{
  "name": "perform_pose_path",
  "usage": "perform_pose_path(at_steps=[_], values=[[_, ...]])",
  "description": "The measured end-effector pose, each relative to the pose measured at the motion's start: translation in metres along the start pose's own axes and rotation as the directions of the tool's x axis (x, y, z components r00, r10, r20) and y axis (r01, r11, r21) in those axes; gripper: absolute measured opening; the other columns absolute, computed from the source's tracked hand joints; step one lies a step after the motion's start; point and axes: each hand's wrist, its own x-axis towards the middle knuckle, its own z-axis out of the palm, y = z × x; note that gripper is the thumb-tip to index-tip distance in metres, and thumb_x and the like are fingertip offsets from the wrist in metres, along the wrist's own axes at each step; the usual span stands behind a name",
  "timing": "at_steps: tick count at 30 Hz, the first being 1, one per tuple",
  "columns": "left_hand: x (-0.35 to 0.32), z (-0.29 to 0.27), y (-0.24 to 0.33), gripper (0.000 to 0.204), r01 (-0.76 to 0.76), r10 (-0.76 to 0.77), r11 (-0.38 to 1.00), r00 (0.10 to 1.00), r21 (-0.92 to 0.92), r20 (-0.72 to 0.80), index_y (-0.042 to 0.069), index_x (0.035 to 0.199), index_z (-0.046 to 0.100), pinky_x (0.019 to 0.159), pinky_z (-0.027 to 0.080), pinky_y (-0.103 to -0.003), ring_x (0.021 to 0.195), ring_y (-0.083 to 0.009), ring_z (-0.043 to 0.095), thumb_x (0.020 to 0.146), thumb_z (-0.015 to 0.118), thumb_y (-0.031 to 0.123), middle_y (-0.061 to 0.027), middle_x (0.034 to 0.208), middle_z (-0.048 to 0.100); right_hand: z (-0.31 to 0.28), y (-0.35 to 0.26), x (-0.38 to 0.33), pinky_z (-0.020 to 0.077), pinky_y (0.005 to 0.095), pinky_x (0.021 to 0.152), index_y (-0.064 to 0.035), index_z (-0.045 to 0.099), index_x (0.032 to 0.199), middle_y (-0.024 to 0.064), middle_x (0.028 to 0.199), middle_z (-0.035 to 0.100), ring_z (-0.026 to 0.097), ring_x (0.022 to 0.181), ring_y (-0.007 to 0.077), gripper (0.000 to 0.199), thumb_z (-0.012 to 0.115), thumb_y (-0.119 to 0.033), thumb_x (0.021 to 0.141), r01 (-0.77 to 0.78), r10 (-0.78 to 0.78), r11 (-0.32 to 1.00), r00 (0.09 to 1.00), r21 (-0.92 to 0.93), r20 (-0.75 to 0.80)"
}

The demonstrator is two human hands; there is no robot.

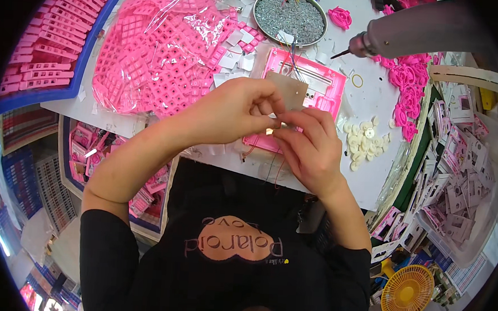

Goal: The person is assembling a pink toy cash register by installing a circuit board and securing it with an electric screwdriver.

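Fingers of your left hand (243,107) curl inward, thumb and forefinger drawn close together over the near half of the open pink casing (336,84); whether they pinch a small part or merely meet, I cannot tell; the grey-brown panel (289,90) lies over that casing, just beyond your fingertips on the side away from you; the casing's long axis seems to run away from you, its far end leaning a little right; your right hand (318,153) lies over the near right part, fingers bent, tips gathered beside the left's, whatever is between them hidden; neither hand is clearly nearer; counting from your left, you have one blue-rimmed tray (43,101) of stacked pink frames (58,27), too many to number; one clear bag (200,9) crammed with pink gridded parts (151,80), likewise uncountable; one round metal dish (326,20) heaped with small silvery pieces (281,27), apparently screws; one panel on one casing; one yellow rubber band (357,80) just right of it; one pile of white round parts (367,140), overlapping too much to count; one grey power driver (404,35), its bit pointing left; one yellow fan (408,293), low at the right.
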Motion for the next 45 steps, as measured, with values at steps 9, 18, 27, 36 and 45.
perform_pose_path(at_steps=[9, 18, 27, 36, 45], values=[[0.0, 0.008, -0.01, 0.019, -0.288, 0.355, 0.738, 0.935, 0.61, 0.011, 0.003, 0.096, 0.05, 0.069, 0.048, -0.046, 0.083, -0.0393, 0.062, 0.084, 0.066, 0.003, -0.0168, 0.085, 0.06, 0.016, -0.009, 0.004, 0.0495, 0.0341, 0.066, -0.004, 0.064, 0.077, 0.0045, 0.091, 0.058, 0.056, 0.085, 0.0245, 0.012, 0.067, -0.009, 0.067, 0.006, 0.009, 0.992, 0.993, -0.123, 0.114], [0.001, 0.009, -0.019, 0.02, -0.347, 0.434, 0.676, 0.9, 0.65, 0.029, 0.003, 0.1, 0.05, 0.07, 0.049, -0.048, 0.083, -0.0407, 0.061, 0.086, 0.064, 0.003, -0.0179, 0.086, 0.06, 0.02, -0.013, 0.004, 0.0456, 0.0381, 0.073, -0.0026, 0.069, 0.084, 0.0057, 0.092, 0.058, 0.055, 0.092, 0.0258, 0.015, 0.067, -0.008, 0.071, -0.034, 0.059, 0.989, 0.983, -0.144, 0.175], [0.003, -0.013, -0.001, 0.042, -0.199, 0.534, 0.804, 0.654, 0.56, -0.535, 0.004, 0.115, 0.053, 0.063, 0.048, -0.031, 0.073, -0.0162, 0.056, 0.083, 0.078, 0.012, -0.0064, 0.092, 0.061, -0.005, -0.027, 0.003, 0.0419, 0.0375, 0.075, -0.0119, 0.073, 0.108, 0.002, 0.09, 0.059, 0.054, 0.088, 0.0242, 0.033, 0.074, -0.009, 0.075, -0.056, 0.151, 0.971, 0.897, -0.233, 0.415], [-0.07, 0.061, -0.048, 0.041, 0.043, 0.153, 0.911, 0.887, 0.41, -0.435, 0.004, 0.123, 0.052, 0.06, 0.047, -0.03, 0.064, -0.0175, 0.057, 0.088, 0.073, 0.007, -0.0053, 0.081, 0.059, -0.002, -0.025, -0.004, 0.0436, 0.0384, 0.073, -0.0054, 0.071, 0.109, 0.0036, 0.087, 0.059, 0.057, 0.089, 0.0243, 0.033, 0.075, -0.012, 0.077, -0.114, 0.143, 0.987, 0.944, -0.115, 0.296], [-0.036, 0.003, -0.007, 0.02, -0.237, 0.083, 0.926, 0.886, -0.292, -0.457, 0.001, 0.115, 0.061, 0.057, 0.038, -0.02, 0.068, -0.0028, 0.05, 0.095, 0.061, 0.003, -0.0012, 0.093, 0.068, 0.006, -0.029, -0.007, 0.0426, 0.0378, 0.071, -0.0079, 0.066, 0.121, 0.0042, 0.086, 0.057, 0.057, 0.081, 0.0232, 0.041, 0.074, -0.022, 0.084, -0.081, 0.174, 0.956, 0.931, -0.283, 0.32]])
